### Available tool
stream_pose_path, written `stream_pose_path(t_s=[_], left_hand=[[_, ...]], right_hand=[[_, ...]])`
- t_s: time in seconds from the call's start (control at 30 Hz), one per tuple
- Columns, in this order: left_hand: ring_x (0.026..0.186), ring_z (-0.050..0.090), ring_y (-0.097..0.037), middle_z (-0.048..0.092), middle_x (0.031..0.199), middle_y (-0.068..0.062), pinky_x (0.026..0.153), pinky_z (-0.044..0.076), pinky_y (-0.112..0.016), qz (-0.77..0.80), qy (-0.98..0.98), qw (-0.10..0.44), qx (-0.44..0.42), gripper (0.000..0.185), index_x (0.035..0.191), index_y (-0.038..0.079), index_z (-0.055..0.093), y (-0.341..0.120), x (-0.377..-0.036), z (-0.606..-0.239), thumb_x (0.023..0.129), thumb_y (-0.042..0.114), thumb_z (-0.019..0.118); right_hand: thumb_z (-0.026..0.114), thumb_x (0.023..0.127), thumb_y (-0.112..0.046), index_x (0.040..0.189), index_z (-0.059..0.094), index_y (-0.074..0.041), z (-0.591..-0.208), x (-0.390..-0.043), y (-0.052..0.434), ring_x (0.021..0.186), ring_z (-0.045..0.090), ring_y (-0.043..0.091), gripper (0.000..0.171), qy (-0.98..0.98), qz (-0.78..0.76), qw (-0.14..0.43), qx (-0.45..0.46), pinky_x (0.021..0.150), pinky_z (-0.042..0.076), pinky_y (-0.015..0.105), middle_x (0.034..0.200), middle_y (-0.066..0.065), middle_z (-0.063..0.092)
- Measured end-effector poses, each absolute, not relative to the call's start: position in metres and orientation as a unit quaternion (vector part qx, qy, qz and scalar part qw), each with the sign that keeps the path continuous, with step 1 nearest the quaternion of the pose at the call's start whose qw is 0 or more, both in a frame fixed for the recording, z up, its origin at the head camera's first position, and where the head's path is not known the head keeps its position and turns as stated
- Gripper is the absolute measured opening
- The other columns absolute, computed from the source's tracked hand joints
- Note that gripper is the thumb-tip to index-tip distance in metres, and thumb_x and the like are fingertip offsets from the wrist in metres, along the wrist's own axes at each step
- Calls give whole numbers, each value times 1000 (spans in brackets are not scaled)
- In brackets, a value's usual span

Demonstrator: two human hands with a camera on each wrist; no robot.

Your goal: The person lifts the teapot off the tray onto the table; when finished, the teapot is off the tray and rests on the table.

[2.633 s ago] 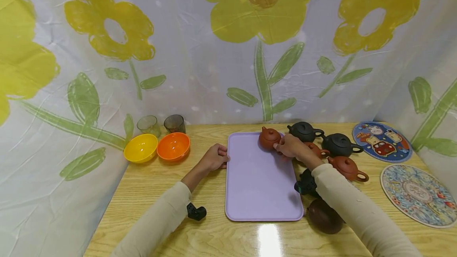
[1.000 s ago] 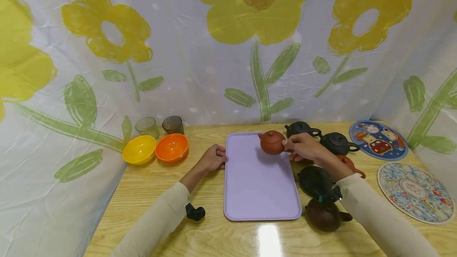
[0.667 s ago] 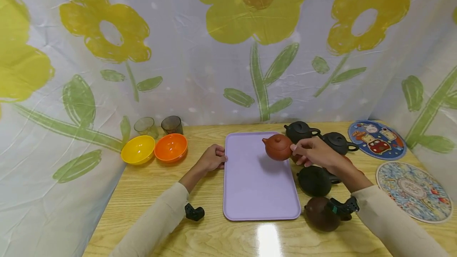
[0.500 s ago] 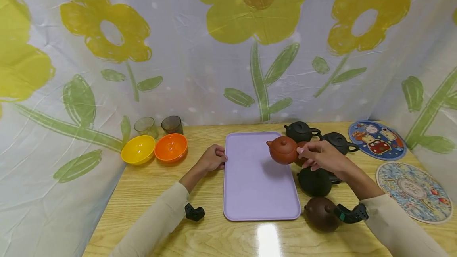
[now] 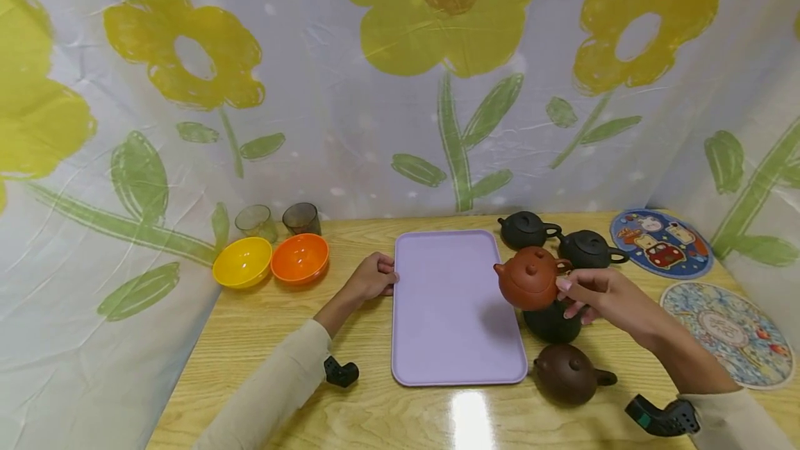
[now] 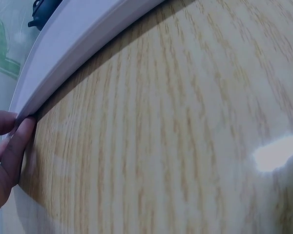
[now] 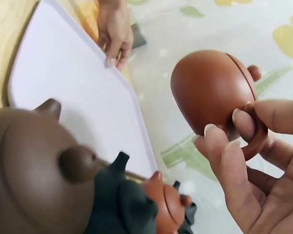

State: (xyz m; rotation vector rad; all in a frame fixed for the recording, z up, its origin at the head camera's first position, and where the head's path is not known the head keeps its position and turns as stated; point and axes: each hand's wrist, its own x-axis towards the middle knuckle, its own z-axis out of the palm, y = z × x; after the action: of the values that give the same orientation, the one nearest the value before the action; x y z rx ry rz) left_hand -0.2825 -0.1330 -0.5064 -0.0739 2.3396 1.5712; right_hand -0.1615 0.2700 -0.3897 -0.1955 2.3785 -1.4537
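Note:
My right hand [image 5: 603, 297] holds a reddish-brown clay teapot [image 5: 528, 285] by its handle, raised over the right edge of the lilac tray [image 5: 446, 318]. In the right wrist view, thumb and fingers curl round the handle of that teapot [image 7: 212, 92], which has its lid on. My left hand [image 5: 373, 278] pinches the tray's left rim; the left wrist view shows fingertips on both sides of the rim [image 6: 44, 83]. Behind the held teapot stands another reddish one [image 5: 539, 254], partly hidden. A dark teapot [image 5: 553, 325] below it is partly covered too.
A dark brown teapot [image 5: 565, 375] stands right of the tray's near corner. Two black teapots, one of them [image 5: 587, 248], stand farther back. Round mats [image 5: 662, 244] lie at far right. A yellow bowl [image 5: 242, 262], an orange bowl [image 5: 300, 259] and two glasses [image 5: 302, 219] stand left.
The right hand has lifted the reddish teapot from the tray's far right corner and carried it right and nearer to me. The left hand has stayed at the tray's left rim.

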Motion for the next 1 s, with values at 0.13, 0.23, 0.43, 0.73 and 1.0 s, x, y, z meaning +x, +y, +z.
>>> stream_pose_path(t_s=[0.13,0.23,0.43,0.73,1.0], left_hand=[[80,61,-18,55,109,-14,67,62,-27,548,821,158,-28,35,125,-1,52,-133,-283,-508,94,1,65],[81,61,-18,55,109,-14,67,62,-27,546,823,156,-27,34,126,-2,52,-134,-282,-508,94,1,65],[81,61,-18,55,111,-15,70,62,-28,549,820,158,-25,33,125,-2,52,-134,-280,-506,94,1,64],[83,62,-19,55,110,-15,70,63,-29,553,818,159,-20,32,124,-2,52,-135,-282,-507,94,2,64],[80,60,-17,55,109,-13,66,61,-26,552,818,162,-32,33,125,-2,52,-132,-283,-507,94,1,64]], right_hand=[[50,107,-28,113,66,2,-392,-152,284,85,67,20,35,840,-506,175,-86,70,59,35,100,6,66],[47,108,-27,113,66,0,-395,-146,297,88,66,20,33,838,-506,181,-91,71,58,35,101,1,66],[41,110,-21,114,66,-5,-399,-136,326,90,64,18,30,827,-515,195,-109,72,57,33,100,-5,66],[37,111,-15,115,65,-2,-418,-127,368,89,62,19,31,836,-497,202,-119,67,54,33,99,-6,64],[35,111,-16,115,64,-2,-440,-123,400,88,63,22,33,831,-493,229,-118,67,55,35,99,0,65]])
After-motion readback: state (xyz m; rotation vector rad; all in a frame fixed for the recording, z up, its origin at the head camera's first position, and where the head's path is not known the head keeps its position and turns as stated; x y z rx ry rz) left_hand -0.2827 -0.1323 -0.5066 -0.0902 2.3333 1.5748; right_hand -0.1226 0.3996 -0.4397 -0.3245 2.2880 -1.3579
